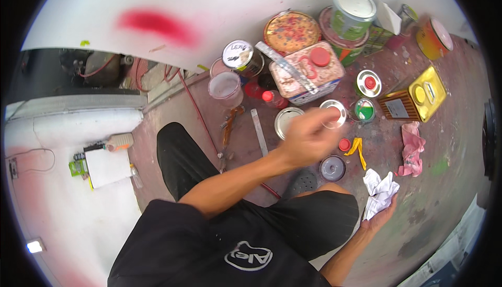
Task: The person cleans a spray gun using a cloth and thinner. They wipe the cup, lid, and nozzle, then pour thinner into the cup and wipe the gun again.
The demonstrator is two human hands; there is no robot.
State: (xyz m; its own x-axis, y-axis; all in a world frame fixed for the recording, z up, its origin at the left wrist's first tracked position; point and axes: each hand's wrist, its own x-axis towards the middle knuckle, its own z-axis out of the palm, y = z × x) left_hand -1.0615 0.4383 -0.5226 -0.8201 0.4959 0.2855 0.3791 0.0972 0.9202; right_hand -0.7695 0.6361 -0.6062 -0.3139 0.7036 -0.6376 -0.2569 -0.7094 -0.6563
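Observation:
My left hand [312, 136] reaches across the cans, blurred by motion, so its fingers cannot be made out. It partly covers a tin with a shiny metal rim [341, 108] and overlaps a round silver lid [285, 119] beside it. At the right, my right hand [380, 219] grips a crumpled white cloth [380, 190]. Between the hands lie a red cap [344, 144], a yellow strip [356, 151] and an open container of grey paint [332, 168]. A small cup with green paint [364, 110] stands just beyond my left hand.
Farther off stand a paint-spattered rectangular can [293, 72] with a metal ruler [285, 66] across it, a yellow tin [429, 96] and several paint cans. A pink cloth [412, 148] lies at the right. A spray gun [228, 126] and red hose [201, 114] lie left.

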